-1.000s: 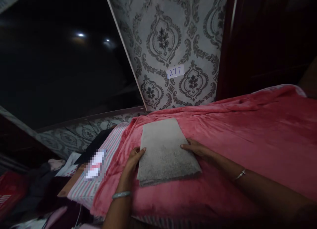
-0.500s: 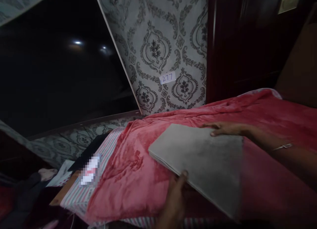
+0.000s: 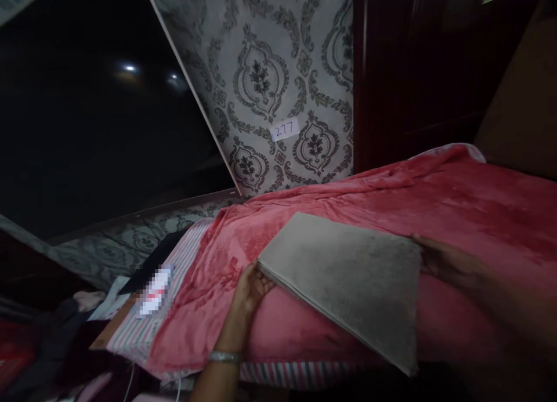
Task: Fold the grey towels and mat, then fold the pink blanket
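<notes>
A flat grey fabric-like piece [image 3: 343, 274], stiff and rectangular with layered edges, is held tilted above the pink-red blanket [image 3: 209, 321]. At its left corner my left hand [image 3: 252, 286] has its fingers curled against the edge, partly underneath; a bracelet circles that wrist. My right hand [image 3: 435, 256] grips the far right corner, blurred, with some fingers hidden by the piece. The near corner of the piece points down toward the bed's front edge.
A large dark screen [image 3: 104, 112] leans at the left before the patterned wall [image 3: 261, 71]. A paper label [image 3: 285, 129] reads 277. A pixelated white item [image 3: 155, 293] lies on the striped sheet [image 3: 130, 329]. Dark clothes [image 3: 47, 326] are heaped lower left.
My left hand has slid from the near long edge to the left corner. My right hand has moved from the far edge to the right corner. The view has shifted slightly.
</notes>
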The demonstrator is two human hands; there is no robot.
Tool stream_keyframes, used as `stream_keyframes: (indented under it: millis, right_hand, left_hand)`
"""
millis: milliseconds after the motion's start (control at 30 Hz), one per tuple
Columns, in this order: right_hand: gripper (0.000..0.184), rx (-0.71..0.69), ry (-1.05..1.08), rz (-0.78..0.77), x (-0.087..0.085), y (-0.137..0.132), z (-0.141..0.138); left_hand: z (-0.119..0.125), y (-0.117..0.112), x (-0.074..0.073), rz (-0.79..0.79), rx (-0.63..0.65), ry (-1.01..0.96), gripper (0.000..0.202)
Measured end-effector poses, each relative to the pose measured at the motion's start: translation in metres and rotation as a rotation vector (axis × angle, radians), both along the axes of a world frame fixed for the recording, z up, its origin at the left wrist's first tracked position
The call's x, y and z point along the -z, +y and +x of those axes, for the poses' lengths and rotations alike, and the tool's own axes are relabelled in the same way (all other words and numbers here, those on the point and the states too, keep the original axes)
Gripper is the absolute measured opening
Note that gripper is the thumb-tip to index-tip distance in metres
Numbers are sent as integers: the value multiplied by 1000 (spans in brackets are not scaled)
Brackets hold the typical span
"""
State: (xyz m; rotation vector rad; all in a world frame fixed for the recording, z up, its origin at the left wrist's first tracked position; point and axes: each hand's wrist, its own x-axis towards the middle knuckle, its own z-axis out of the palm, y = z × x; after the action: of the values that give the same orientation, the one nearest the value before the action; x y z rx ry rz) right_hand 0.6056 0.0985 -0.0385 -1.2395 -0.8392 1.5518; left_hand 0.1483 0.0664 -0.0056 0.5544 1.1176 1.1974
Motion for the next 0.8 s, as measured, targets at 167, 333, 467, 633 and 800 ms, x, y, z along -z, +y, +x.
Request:
stream_keyframes:
  millis: [167,333,467,633,800]
  right_hand:
    - [30,-60,71,-55,1,-44,-22]
    - [45,66,34,42,-3,-51,-55]
    - [48,157,1,68,-1,-44,-66]
    - [45,115,-102,213,-40,-25,-55]
    - [45,28,-187,365,-92,29,-31]
  left_hand:
    - [-14,58,-17,35,251,444,38]
    - [4,100,-30,56,389,592,41]
    - [21,99,-35,93,423,650,44]
    - [23,63,-61,226,384,627,47]
    - [23,30,-87,361,202,605,57]
